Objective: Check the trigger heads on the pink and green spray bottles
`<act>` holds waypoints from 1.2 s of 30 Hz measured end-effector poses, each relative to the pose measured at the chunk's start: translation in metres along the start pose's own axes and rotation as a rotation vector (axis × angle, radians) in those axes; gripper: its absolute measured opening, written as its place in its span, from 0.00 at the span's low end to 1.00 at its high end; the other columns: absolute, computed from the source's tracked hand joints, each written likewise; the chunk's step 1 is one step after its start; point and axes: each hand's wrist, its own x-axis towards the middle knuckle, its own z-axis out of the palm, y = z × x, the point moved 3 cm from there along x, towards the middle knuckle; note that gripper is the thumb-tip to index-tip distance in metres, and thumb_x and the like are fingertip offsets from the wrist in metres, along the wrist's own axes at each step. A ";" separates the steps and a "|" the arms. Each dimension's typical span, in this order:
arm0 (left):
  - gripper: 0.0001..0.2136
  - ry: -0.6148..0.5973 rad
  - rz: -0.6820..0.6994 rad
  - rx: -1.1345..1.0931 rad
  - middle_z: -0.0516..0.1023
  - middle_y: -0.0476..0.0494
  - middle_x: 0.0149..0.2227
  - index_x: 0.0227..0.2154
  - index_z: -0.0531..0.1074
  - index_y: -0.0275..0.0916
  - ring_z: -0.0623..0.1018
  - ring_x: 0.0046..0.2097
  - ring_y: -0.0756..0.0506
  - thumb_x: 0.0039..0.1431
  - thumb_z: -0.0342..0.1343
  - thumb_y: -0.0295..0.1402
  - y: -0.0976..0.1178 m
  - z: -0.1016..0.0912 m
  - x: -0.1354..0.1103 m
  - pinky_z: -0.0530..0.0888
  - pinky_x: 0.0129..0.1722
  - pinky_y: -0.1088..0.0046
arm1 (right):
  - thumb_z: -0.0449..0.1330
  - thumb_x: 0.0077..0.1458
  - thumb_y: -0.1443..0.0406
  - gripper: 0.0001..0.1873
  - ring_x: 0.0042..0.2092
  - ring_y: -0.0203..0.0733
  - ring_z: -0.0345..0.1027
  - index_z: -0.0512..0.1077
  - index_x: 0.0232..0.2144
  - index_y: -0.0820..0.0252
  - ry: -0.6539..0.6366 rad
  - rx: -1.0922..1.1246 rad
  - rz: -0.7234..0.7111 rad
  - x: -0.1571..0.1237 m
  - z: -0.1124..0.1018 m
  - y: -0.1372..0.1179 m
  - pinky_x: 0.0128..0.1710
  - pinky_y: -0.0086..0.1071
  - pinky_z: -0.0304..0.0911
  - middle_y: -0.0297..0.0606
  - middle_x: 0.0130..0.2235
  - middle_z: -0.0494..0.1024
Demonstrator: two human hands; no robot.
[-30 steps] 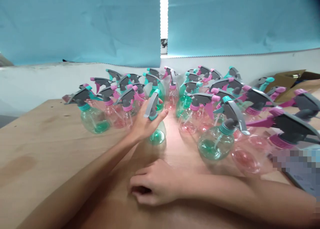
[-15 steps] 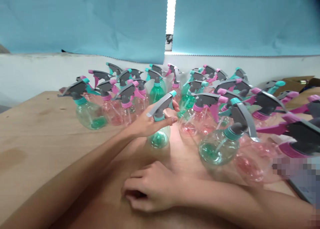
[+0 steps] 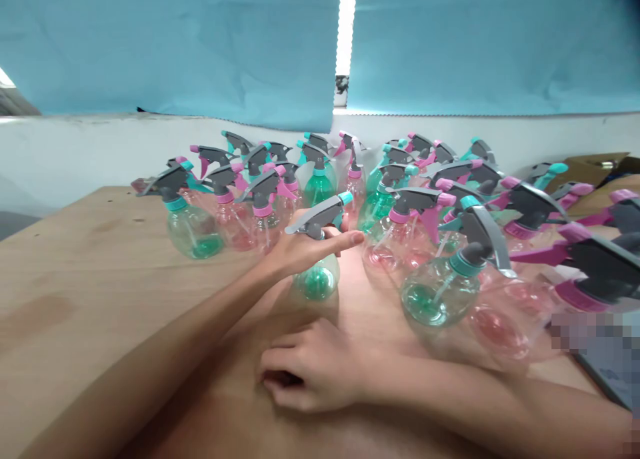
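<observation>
My left hand (image 3: 305,251) is wrapped round the neck of a clear spray bottle (image 3: 318,280) with a green base, just under its grey and turquoise trigger head. The thumb lies across the near side of the neck, and the other fingers are partly hidden behind it. This bottle stands upright on the wooden table, its nozzle pointing right. Nearer to me, my right hand (image 3: 315,369) rests on the table in a loose fist. No object shows in its curled fingers. A second green-based spray bottle (image 3: 440,295) stands to the right of the held one.
Many pink and green spray bottles (image 3: 323,187) crowd the back and right of the wooden table (image 3: 115,279). A flat device (image 3: 600,372), partly pixelated, lies at the right edge. Behind are a cardboard box (image 3: 590,169) and a blue curtain (image 3: 175,45).
The held bottle's head has turned and tipped slightly, and my left thumb reaches further right across the neck. My right hand stays curled. The whole view has shifted a little.
</observation>
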 end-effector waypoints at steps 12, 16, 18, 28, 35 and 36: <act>0.22 -0.048 0.146 0.040 0.78 0.45 0.20 0.20 0.74 0.38 0.78 0.25 0.48 0.69 0.60 0.44 -0.005 0.000 0.001 0.77 0.29 0.69 | 0.60 0.60 0.65 0.06 0.32 0.36 0.70 0.77 0.38 0.57 0.051 0.025 -0.003 0.000 0.004 0.004 0.30 0.31 0.57 0.32 0.36 0.84; 0.17 -0.134 0.137 -0.084 0.81 0.46 0.25 0.26 0.77 0.38 0.80 0.25 0.48 0.65 0.65 0.44 -0.004 0.001 0.004 0.77 0.29 0.69 | 0.60 0.61 0.64 0.06 0.32 0.37 0.71 0.76 0.38 0.57 0.029 0.017 0.016 0.000 0.001 0.002 0.29 0.32 0.57 0.32 0.37 0.84; 0.14 -0.181 0.133 -0.166 0.83 0.45 0.31 0.31 0.78 0.38 0.80 0.25 0.48 0.64 0.66 0.44 -0.004 0.002 0.005 0.77 0.29 0.69 | 0.60 0.61 0.64 0.06 0.33 0.37 0.72 0.76 0.39 0.56 0.004 0.012 0.035 0.000 0.000 0.000 0.29 0.33 0.57 0.31 0.37 0.84; 0.16 -0.212 0.105 -0.223 0.85 0.39 0.40 0.36 0.80 0.39 0.81 0.31 0.46 0.65 0.63 0.49 -0.007 0.001 0.004 0.80 0.36 0.64 | 0.59 0.61 0.64 0.08 0.33 0.37 0.72 0.77 0.41 0.56 0.005 0.024 0.044 -0.001 0.000 0.002 0.30 0.32 0.56 0.32 0.37 0.84; 0.17 -0.196 0.100 -0.186 0.83 0.43 0.33 0.38 0.81 0.41 0.81 0.31 0.44 0.65 0.63 0.51 -0.005 0.000 0.003 0.81 0.40 0.61 | 0.59 0.61 0.64 0.07 0.32 0.36 0.70 0.77 0.40 0.56 0.008 0.019 0.038 -0.002 -0.001 0.001 0.31 0.32 0.57 0.30 0.36 0.83; 0.17 -0.198 0.099 -0.181 0.83 0.43 0.33 0.38 0.82 0.41 0.81 0.31 0.44 0.65 0.63 0.51 -0.005 0.000 0.003 0.81 0.40 0.61 | 0.59 0.61 0.64 0.07 0.32 0.36 0.71 0.77 0.40 0.56 0.002 0.016 0.042 -0.002 -0.001 0.001 0.31 0.32 0.57 0.30 0.36 0.83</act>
